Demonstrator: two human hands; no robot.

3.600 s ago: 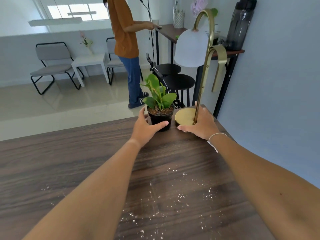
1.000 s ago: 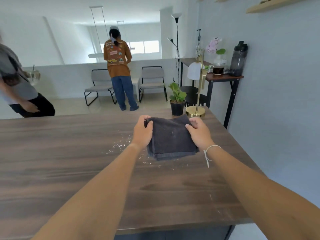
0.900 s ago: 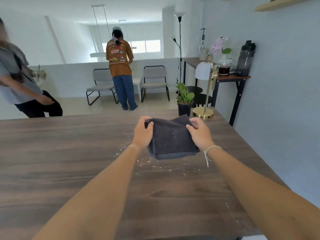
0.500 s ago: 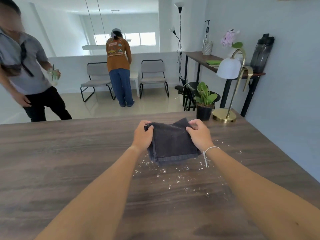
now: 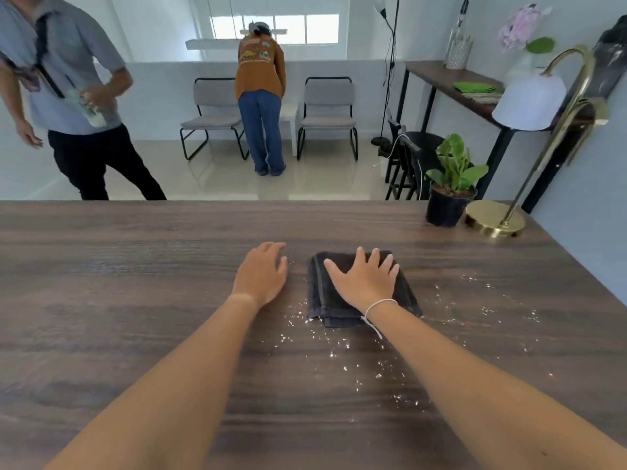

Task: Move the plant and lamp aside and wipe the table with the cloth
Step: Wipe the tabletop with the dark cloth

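The dark cloth (image 5: 361, 290) is pressed flat under the open right hand (image 5: 364, 279). Beside it, nothing is held by the left hand (image 5: 261, 274).

cloth (image 5: 339, 300) centre table (image 5: 135, 300), plant (image 5: 451, 184) left of lamp (image 5: 498, 222) (far corner)

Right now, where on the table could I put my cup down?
The table is bare left of the left hand. The far right corner is crowded with the plant and lamp. White crumbs surround the cloth under the right hand.
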